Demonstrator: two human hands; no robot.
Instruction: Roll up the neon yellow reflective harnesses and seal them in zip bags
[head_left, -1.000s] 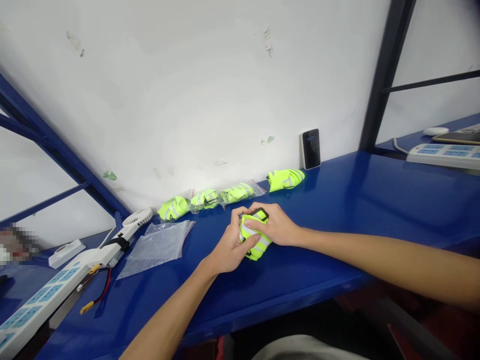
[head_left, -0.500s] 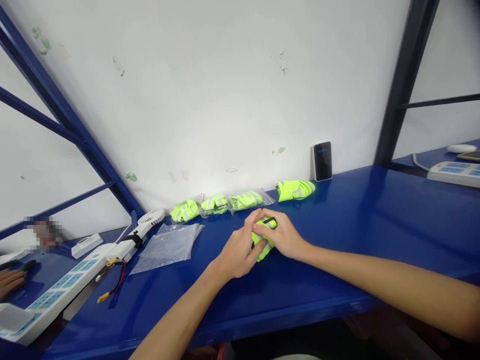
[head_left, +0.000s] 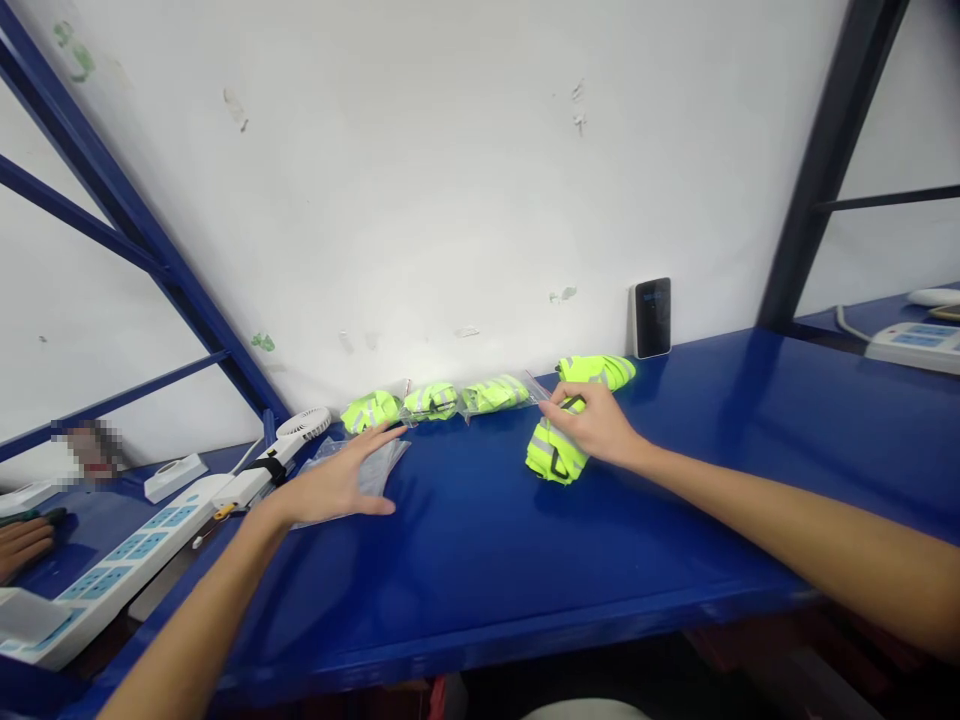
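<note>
My right hand (head_left: 596,425) is closed on a rolled neon-yellow reflective vest (head_left: 553,455) with grey bands and black trim, at the middle right of the table. Fingers spread, my left hand (head_left: 341,480) hovers over or touches the clear zip bags (head_left: 390,462) lying flat at the left; it partly covers them, and contact is hard to tell. Along the wall sit a bagged vest (head_left: 371,410), a second bagged vest (head_left: 431,401) and a third bagged vest (head_left: 495,394). Behind my right hand lies another folded vest (head_left: 611,372), with no bag visible around it.
A black-faced white device (head_left: 652,318) leans by the wall. At left are a small white fan (head_left: 304,422), a long power strip (head_left: 112,570) and a yellow connector (head_left: 223,511). Another person's hand (head_left: 22,548) rests at the far left. The blue table's front edge (head_left: 480,635) runs below.
My hands have parted. The left has moved left to the zip bags and spread its fingers; the right has carried the rolled vest slightly right and toward the wall.
</note>
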